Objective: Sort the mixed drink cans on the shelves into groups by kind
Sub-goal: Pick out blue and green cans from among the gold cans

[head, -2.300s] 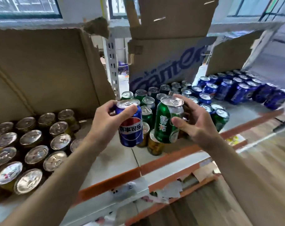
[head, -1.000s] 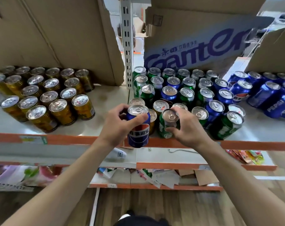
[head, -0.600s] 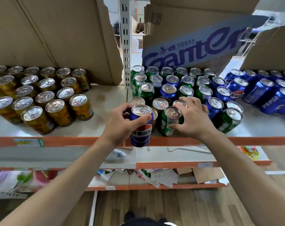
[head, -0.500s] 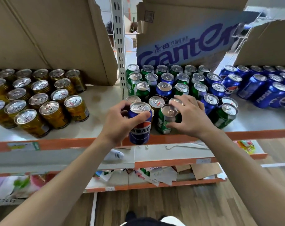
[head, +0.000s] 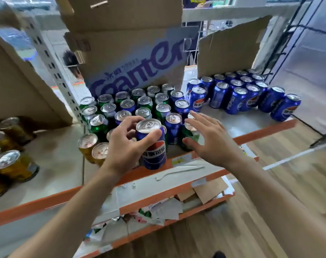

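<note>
Lowest and nearest, a lower shelf (head: pixel 149 187) carries torn paper and cardboard scraps (head: pixel 164 209).

Above it, at the orange front edge (head: pixel 260 131) of the main shelf (head: pixel 61 164), both hands are at work. The left hand (head: pixel 126 148) grips a blue can (head: pixel 154 151): thumb across the front just under the rim, fingers curled round the far side. The can is at the front edge, in front of the mixed cluster. It stands upright with a slight lean, long axis vertical, pull-tab lid up, white lettering facing the room. Whether its base rests on the shelf cannot be told.

The right hand (head: pixel 212 142) holds nothing. Its fingers are straight and spread, palm turned toward a green can (head: pixel 188 135) standing just beyond it; contact with that can cannot be confirmed.

Just left of the left hand stand two gold cans (head: pixel 93 148), upright. Further left, well apart, is a larger group of gold cans (head: pixel 13 164).

Behind the hands is a mixed cluster of green and blue cans (head: pixel 139 105), all upright. To the right is a separate group of blue cans (head: pixel 242 94).

Farthest back, a cardboard box (head: pixel 136 67) with purple lettering stands behind the mixed cluster, and a cardboard sheet (head: pixel 229 47) behind the blue group.
</note>
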The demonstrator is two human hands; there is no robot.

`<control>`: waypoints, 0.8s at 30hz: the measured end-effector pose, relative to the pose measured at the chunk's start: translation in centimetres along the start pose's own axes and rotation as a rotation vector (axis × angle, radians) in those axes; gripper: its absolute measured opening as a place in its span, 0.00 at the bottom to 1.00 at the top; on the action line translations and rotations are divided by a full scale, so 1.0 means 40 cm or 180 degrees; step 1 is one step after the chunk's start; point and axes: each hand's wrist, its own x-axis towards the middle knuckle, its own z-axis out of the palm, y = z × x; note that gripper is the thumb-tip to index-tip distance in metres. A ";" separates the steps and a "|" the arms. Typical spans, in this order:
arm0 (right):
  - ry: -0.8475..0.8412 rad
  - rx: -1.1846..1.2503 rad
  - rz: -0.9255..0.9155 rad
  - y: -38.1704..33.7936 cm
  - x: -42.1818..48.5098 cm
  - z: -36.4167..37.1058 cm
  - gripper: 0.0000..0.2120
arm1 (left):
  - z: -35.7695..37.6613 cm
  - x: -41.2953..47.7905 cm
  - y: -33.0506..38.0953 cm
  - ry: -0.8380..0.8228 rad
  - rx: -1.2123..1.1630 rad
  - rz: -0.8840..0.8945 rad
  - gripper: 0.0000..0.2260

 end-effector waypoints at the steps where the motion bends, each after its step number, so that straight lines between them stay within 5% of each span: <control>1: 0.0015 -0.0013 0.0049 0.041 -0.018 -0.021 0.30 | 0.050 0.006 0.014 -0.0045 -0.0030 0.0030 0.23; 14: 0.0051 -0.0059 0.0454 0.536 -0.173 -0.241 0.31 | 0.649 0.096 0.113 -0.0153 0.0021 0.0299 0.23; 24: 0.0136 -0.0197 0.0754 0.781 -0.220 -0.353 0.30 | 0.939 0.163 0.124 -0.0119 0.0407 0.0351 0.27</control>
